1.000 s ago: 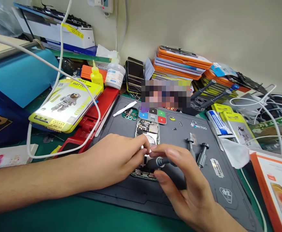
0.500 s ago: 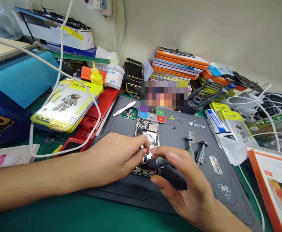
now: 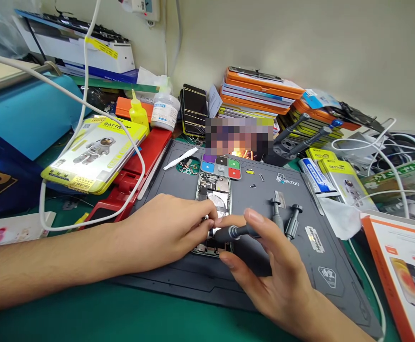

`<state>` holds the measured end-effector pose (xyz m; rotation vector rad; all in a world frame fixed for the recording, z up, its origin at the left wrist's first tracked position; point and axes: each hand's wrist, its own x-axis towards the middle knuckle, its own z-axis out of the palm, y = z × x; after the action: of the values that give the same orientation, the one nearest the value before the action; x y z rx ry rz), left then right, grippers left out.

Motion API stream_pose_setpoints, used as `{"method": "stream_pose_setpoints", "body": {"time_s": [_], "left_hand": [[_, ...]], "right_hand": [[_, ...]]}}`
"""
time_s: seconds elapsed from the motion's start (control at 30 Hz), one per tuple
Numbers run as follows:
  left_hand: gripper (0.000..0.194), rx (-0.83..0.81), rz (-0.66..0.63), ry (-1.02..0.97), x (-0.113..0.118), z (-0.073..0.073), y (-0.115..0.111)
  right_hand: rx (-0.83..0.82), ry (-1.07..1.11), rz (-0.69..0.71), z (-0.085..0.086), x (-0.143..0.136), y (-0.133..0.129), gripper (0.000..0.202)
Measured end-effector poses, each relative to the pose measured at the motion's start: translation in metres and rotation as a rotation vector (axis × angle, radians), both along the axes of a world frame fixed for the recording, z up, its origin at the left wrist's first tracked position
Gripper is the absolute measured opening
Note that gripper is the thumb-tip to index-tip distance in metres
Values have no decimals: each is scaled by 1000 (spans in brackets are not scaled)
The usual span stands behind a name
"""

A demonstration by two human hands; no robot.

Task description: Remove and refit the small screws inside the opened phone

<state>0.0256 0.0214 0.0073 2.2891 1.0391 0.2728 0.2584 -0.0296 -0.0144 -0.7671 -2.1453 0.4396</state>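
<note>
An opened smartphone (image 3: 225, 183) lies on a dark grey work mat (image 3: 179, 280), its inner parts bare. Over the middle of the phone my left hand (image 3: 174, 228) has thumb and forefinger pinched together; what is between them is hidden. My right hand (image 3: 282, 270) comes in from the right, thumb and forefinger apart, with another fingertip close to the left hand's pinch. A dark screwdriver (image 3: 227, 233) sticks out from behind the right hand's fingers across the phone's lower part and appears tucked in that hand.
Two more screwdrivers (image 3: 293, 223), a razor blade (image 3: 315, 239), a coloured screw tray (image 3: 234, 164) and a white pry tool (image 3: 181, 158) lie on the mat. Battery boxes (image 3: 95, 154), a red tool (image 3: 154, 147) and a looping white cable (image 3: 139, 152) crowd the left. A phone box (image 3: 403, 270) stands right.
My right hand has shifted slightly up and its fingertip is nearer the left hand's pinch. The screwdriver has moved along with it. The left hand stays over the phone.
</note>
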Motion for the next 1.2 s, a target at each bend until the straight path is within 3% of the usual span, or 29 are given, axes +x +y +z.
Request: {"method": "stream_pose_setpoints", "body": {"time_s": [0.23, 0.53, 0.83, 1.03, 1.2], "left_hand": [[22, -82, 18, -25, 1, 3, 1], [34, -258, 237, -310, -3, 7, 6], [30, -453, 246, -493, -1, 4, 8], [31, -348, 262, -443, -3, 6, 6], [31, -252, 270, -313, -4, 8, 4]], "right_hand": [[9, 41, 23, -2, 1, 2, 96], [2, 10, -21, -3, -1, 1, 93], [-36, 57, -61, -4, -4, 5, 83], [-169, 220, -135, -1, -19, -3, 76], [-127, 178, 0, -9, -26, -2, 87]]}}
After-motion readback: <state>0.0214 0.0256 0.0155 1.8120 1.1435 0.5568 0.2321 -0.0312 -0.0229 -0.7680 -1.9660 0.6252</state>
